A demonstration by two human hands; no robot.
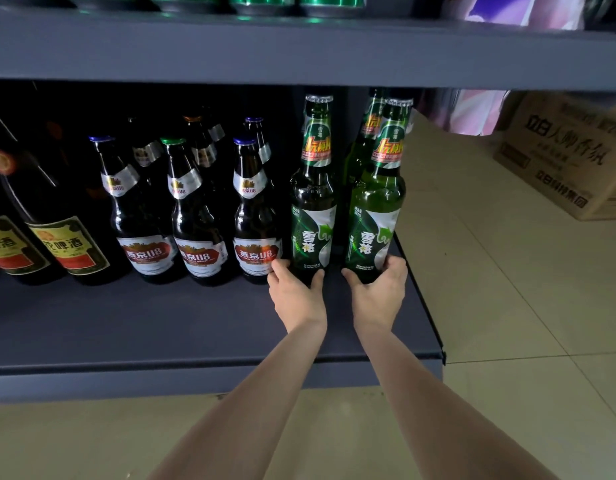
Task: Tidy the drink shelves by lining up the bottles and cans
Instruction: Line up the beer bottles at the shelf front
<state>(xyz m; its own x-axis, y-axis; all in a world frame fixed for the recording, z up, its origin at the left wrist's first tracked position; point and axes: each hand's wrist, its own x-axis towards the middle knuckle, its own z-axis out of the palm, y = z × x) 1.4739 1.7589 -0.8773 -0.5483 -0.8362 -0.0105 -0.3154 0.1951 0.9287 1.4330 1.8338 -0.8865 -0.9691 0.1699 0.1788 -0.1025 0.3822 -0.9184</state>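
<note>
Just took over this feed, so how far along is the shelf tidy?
Done: the three front brown bottles stand in an even row. In hand: the left hand grips the base of one green bottle and the right hand grips the end green bottle. Left: the dark bottles at far left look tilted in this wide-angle view; the green cans above are mostly cut off.

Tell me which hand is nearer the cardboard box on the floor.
Right. The right hand grips the green bottle at the shelf's right end, toward the cardboard box; the left hand is farther left.
</note>
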